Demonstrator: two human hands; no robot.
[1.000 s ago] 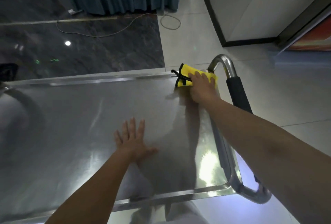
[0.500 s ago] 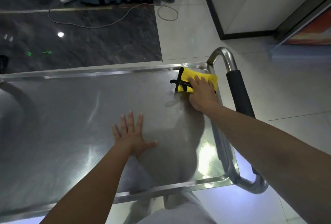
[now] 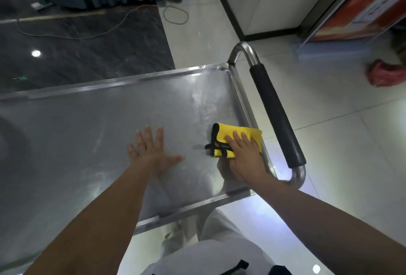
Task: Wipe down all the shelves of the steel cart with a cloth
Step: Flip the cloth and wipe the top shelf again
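Yellow cloth point(image 3: 238, 140) under right hand point(image 3: 246, 156); left hand point(image 3: 151, 154) flat on shelf point(image 3: 87, 132).

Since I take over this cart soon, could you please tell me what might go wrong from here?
The folded yellow cloth with black trim under the right hand sits near the shiny steel top shelf's raised right rim, so knuckles could knock it. The left hand, pressed flat, may leave prints. Only the top shelf shows; lower ones might get missed.

Folded yellow cloth point(image 3: 238, 137), black-trimmed, flat on the steel cart's top shelf point(image 3: 87, 134), near its right rim
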